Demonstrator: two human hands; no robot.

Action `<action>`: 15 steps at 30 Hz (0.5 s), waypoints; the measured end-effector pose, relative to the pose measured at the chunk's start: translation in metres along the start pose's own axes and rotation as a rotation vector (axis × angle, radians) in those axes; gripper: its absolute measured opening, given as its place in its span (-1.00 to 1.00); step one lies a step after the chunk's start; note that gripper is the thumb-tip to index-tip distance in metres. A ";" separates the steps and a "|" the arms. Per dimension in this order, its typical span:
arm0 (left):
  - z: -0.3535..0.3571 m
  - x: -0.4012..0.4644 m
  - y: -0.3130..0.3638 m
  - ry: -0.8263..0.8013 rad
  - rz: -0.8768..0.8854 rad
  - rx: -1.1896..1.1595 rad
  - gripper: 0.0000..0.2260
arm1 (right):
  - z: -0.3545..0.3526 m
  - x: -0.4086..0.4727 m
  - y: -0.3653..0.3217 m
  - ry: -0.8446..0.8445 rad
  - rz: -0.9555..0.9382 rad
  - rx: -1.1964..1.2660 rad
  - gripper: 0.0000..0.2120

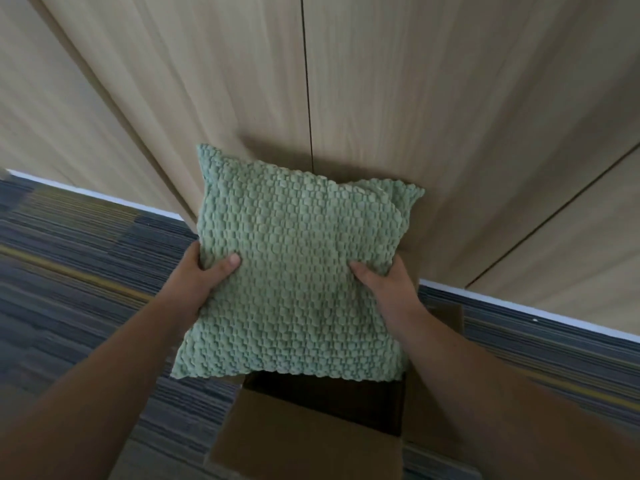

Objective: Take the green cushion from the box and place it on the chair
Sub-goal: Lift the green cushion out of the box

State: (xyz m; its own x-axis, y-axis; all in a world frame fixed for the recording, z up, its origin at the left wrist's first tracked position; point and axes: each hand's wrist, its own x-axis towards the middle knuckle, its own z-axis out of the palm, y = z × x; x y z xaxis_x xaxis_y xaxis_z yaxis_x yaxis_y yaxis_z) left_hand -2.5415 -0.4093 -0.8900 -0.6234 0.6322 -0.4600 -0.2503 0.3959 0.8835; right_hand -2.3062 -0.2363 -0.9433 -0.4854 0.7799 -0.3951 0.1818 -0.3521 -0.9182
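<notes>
The left hand (204, 275) is gripping the green cushion (294, 271) at its nine o'clock edge, thumb pressing on the front. The right hand (384, 282) is clamping the three o'clock edge. The cushion is hanging above the open cardboard box (311, 441), which is sitting on striped carpet (79, 289) against wood panelling (415, 98) at twelve o'clock.

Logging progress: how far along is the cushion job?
Done: cushion is out of the box, held above its open top. In hand: left hand and right hand grip its two sides. Left: carrying it to the chair and setting it down; no chair is in view.
</notes>
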 end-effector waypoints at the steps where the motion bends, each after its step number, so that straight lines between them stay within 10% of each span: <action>1: -0.001 -0.020 0.028 0.016 0.032 -0.011 -0.04 | -0.001 -0.019 -0.029 -0.001 -0.007 0.019 -0.27; 11: 0.009 -0.270 0.406 -0.076 0.313 0.039 -0.56 | -0.053 -0.276 -0.421 0.134 -0.131 0.079 -0.26; 15: 0.045 -0.370 0.541 -0.217 0.415 0.099 -0.44 | -0.106 -0.395 -0.556 0.290 -0.224 0.058 -0.23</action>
State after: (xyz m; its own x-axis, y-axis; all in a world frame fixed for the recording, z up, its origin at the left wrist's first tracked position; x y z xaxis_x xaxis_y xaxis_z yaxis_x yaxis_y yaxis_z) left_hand -2.4128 -0.3993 -0.2460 -0.4838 0.8708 -0.0870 0.0656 0.1352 0.9886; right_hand -2.1251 -0.2938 -0.2796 -0.2441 0.9522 -0.1836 0.0453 -0.1779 -0.9830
